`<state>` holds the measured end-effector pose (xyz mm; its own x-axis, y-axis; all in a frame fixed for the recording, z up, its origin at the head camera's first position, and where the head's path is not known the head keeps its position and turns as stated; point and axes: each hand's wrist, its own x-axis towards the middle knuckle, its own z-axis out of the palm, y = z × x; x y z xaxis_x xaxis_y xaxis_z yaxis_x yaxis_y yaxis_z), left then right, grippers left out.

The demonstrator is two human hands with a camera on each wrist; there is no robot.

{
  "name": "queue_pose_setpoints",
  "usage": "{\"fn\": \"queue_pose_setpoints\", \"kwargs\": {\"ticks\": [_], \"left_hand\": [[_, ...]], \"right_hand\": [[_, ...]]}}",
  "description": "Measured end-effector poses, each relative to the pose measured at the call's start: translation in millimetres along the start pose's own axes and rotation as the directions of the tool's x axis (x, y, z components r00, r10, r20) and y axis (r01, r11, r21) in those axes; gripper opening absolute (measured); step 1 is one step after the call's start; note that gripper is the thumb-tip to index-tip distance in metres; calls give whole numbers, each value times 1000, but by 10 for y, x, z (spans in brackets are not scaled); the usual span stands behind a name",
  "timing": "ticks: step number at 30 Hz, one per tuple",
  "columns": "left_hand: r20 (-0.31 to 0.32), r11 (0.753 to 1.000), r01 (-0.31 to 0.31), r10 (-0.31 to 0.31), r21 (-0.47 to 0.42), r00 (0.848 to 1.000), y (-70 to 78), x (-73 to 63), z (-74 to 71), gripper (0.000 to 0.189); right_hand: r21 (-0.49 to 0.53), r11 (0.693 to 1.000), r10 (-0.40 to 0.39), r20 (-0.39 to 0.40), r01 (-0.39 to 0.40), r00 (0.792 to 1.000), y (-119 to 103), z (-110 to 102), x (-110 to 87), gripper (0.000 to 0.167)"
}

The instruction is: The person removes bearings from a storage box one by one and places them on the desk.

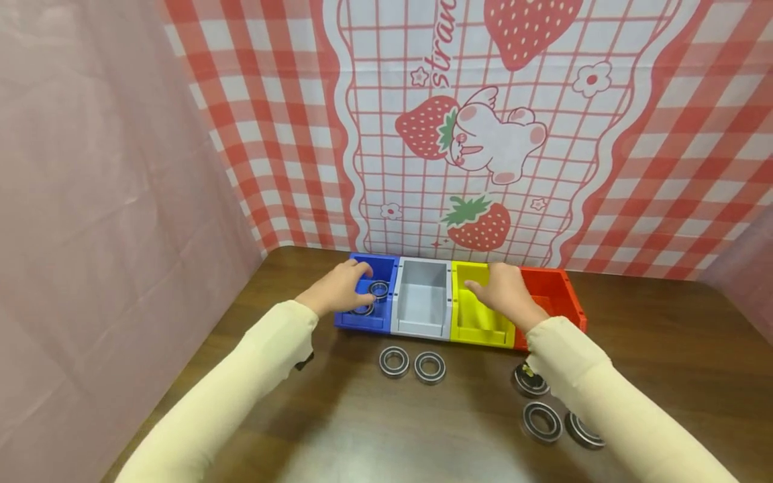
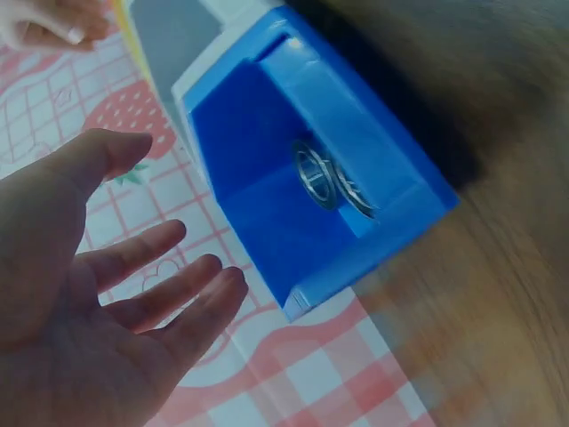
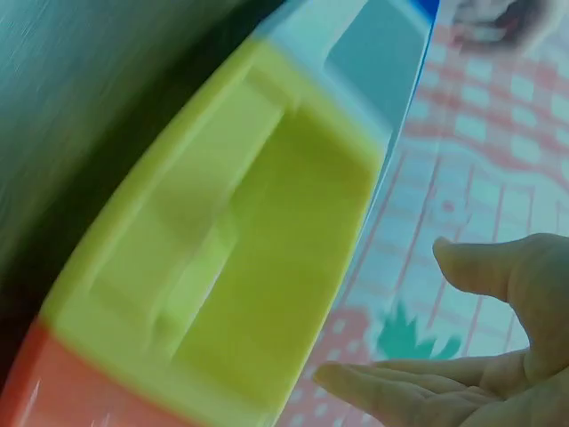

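My left hand [image 1: 341,290] is over the blue bin [image 1: 373,325], thumb and fingers spread apart and holding nothing. Two metal ring bearings lie inside that bin; one bearing [image 1: 378,282] shows beside the thumb, the other is partly covered by the hand. In the left wrist view, a clear gap separates the fingers from the bin. My right hand [image 1: 507,292] hovers over the yellow bin [image 1: 482,337], near its border with the red bin [image 1: 568,295]. Its thumb stands away from the extended fingers, with nothing between them.
A grey bin [image 1: 421,329] sits between the blue and yellow ones, all four in a row. Two bearings [image 1: 394,375] lie in front of it on the brown table [image 1: 362,429]. Three more bearings [image 1: 541,440] lie near my right forearm, some partly covered. Behind hangs a strawberry-print cloth [image 1: 290,134].
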<state>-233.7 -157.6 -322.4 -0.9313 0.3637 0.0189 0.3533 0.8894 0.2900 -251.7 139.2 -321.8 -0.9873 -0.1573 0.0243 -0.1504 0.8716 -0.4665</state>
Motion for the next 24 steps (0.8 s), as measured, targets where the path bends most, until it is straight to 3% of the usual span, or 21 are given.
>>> {"fn": "queue_pose_setpoints", "kwargs": {"ticks": [2,6,16,19,24], "left_hand": [[24,999,31,-31,-17,999,0,70,7,49],[55,997,71,-70,-22,996,9,199,25,50],[137,991,127,-133,48,982,44,356,151,55],[143,988,131,-141,75,980,54,378,198,53],[144,976,187,-203,114,969,62,399,248,37]], "right_hand": [[2,1000,-20,25,19,999,-81,55,-6,60],[7,1000,-9,100,8,995,-171,159,37,42],[91,984,125,263,-153,957,-88,357,200,50],[103,981,130,272,-164,953,-63,397,227,49],[95,985,111,272,-142,956,-80,429,264,39]]}}
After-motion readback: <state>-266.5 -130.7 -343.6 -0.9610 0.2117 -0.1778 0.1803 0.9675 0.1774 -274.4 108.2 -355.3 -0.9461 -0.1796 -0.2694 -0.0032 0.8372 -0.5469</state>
